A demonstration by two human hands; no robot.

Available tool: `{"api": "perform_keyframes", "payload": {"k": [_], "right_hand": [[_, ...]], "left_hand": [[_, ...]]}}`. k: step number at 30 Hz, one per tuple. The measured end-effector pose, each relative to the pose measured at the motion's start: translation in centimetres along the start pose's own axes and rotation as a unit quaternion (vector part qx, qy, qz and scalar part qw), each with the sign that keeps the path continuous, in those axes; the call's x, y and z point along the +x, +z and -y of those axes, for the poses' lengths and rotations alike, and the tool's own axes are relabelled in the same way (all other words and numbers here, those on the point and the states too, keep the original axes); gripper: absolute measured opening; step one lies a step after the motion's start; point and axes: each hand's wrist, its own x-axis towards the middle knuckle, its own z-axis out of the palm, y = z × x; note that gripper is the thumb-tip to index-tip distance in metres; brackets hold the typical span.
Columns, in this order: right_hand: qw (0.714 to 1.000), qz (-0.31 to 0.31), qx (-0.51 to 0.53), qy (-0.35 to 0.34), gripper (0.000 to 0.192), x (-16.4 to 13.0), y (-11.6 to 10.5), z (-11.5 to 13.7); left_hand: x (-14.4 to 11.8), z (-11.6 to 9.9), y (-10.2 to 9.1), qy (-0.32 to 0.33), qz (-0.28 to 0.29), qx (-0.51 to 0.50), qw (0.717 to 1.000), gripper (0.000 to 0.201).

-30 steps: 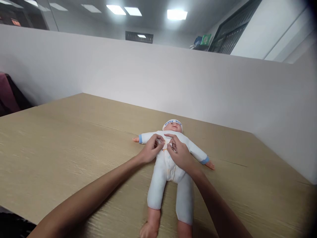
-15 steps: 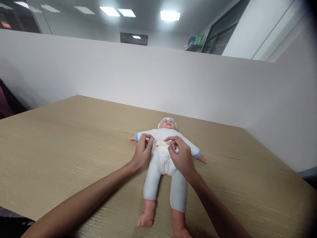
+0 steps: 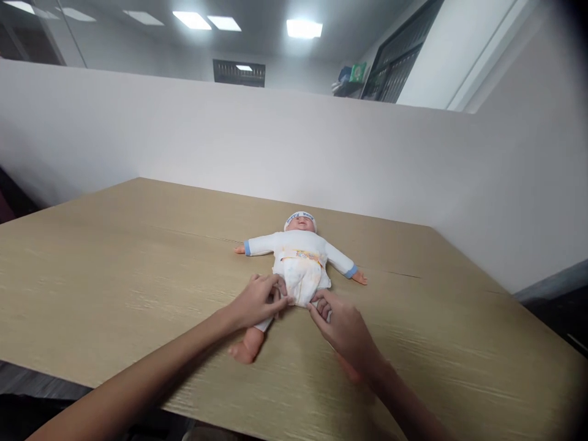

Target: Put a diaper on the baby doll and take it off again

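A baby doll (image 3: 301, 239) in a white suit with blue cuffs and a lettered headband lies on its back, arms spread. Around its hips is a white diaper (image 3: 301, 275) with a coloured strip across the waist. My left hand (image 3: 264, 299) pinches the diaper's edge at the leg opening on the left. On the other side, my right hand (image 3: 337, 315) has its fingers closed on the matching leg edge. Both hands cover most of the doll's legs; one foot (image 3: 248, 346) shows beside my left wrist.
The doll rests on a wide wooden table (image 3: 138, 263). Behind the table stands a pale partition wall (image 3: 206, 135) with glass above it. A dark object (image 3: 560, 312) is beyond the right table edge.
Both hands have moved down from the diaper's waist to its leg openings. The doll's legs now lie wider apart, and the view has shifted slightly.
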Motion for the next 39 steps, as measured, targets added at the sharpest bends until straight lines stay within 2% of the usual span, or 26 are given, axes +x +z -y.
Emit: {"api": "perform_keyframes", "payload": {"k": [2,5,12,17,25,32,39], "right_hand": [[0.999,-0.009,-0.033,-0.003,0.023,0.5,0.5,0.0],[0.997,-0.029,-0.070,-0.021,0.030,0.4,1.2,0.3],[0.998,-0.050,-0.027,-0.010,0.020,-0.7,1.7,0.6],[0.998,-0.067,-0.004,-0.012,0.014,-1.2,2.0,1.1],[0.999,-0.043,-0.028,-0.015,0.018,-1.2,2.6,0.8],[0.995,-0.061,0.035,0.066,0.021,-0.8,2.5,0.5],[0.974,-0.104,0.150,0.134,0.032,-0.2,2.2,0.2]], "left_hand": [[0.7,0.2,0.6,-0.028,-0.015,-0.005,0.999,0.041],[1.1,0.3,1.3,-0.019,-0.035,0.038,0.998,0.044],[0.5,0.4,1.6,0.003,-0.060,0.033,0.998,0.034],[0.3,0.7,1.7,0.041,-0.082,-0.025,0.995,0.023],[0.3,0.6,1.7,0.037,-0.079,-0.053,0.995,0.021],[0.5,0.7,1.6,0.024,-0.066,-0.057,0.996,0.025],[0.3,0.4,1.8,0.030,-0.095,-0.067,0.993,0.019]]}}
